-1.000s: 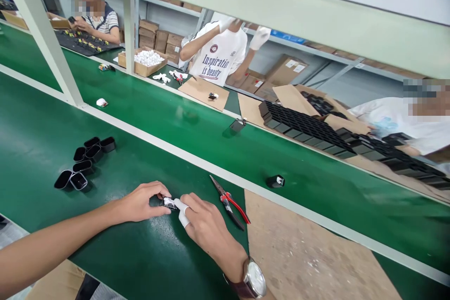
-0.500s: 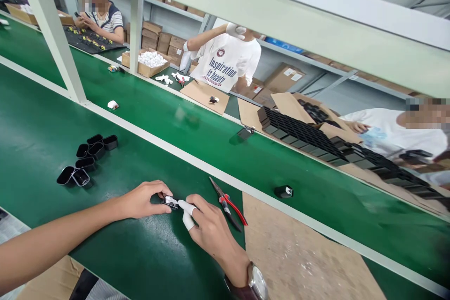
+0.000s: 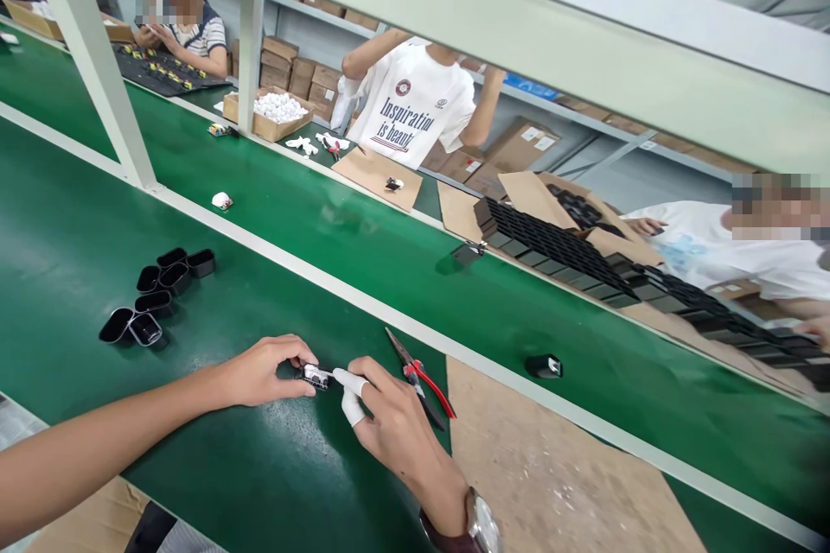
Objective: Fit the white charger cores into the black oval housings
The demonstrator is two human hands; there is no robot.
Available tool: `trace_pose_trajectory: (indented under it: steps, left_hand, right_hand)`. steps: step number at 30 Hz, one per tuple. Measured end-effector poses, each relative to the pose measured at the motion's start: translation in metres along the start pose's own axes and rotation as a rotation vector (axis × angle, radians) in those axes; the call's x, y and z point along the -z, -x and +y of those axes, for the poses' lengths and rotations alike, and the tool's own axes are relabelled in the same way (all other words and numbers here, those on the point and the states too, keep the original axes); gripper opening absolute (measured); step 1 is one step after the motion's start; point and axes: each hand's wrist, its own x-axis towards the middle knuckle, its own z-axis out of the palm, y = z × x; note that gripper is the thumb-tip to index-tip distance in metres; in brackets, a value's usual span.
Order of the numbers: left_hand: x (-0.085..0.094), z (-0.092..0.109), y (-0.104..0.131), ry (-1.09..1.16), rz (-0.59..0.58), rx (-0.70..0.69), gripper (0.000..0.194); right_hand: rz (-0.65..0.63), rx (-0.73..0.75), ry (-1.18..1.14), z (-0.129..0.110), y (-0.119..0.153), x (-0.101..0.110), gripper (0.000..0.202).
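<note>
My left hand (image 3: 276,370) pinches a small white-and-black part (image 3: 316,376) between thumb and fingers, low over the green bench. Just right of it is my right hand (image 3: 382,415), with white finger cots on thumb and index finger and a watch on the wrist. Its covered fingertips are drawn together at a thin pale strip that reaches toward the part; what exactly they grip is too small to name. Pliers with red-and-black handles (image 3: 421,380) lie beside my right hand, jaws pointing away. Several open black housings (image 3: 154,304) stand in a cluster to the left.
A cardboard sheet (image 3: 551,458) covers the bench at right. Beyond a pale rail (image 3: 311,263), the green belt (image 3: 363,229) carries a white piece (image 3: 221,200) and black housings (image 3: 543,365). Co-workers sit opposite, near stacked black housings (image 3: 558,251). A frame post (image 3: 97,60) rises at left.
Pieces on the belt have shifted to the right. My right fingertips have drawn slightly away from the part, while my left hand keeps its hold. The co-worker opposite has both arms raised now.
</note>
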Motion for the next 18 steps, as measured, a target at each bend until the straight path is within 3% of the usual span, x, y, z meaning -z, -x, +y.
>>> trace_pose_trajectory:
  steps: [10,18]
  left_hand:
    - [0.001,0.001,0.000,-0.013,0.002,-0.022,0.022]
    - [0.001,0.001,0.000,-0.002,-0.008,0.007,0.022]
  right_hand:
    - [-0.036,-0.002,-0.058,0.006,0.001,-0.011,0.023]
    - [-0.081,-0.001,0.049,0.003,-0.003,0.001,0.023]
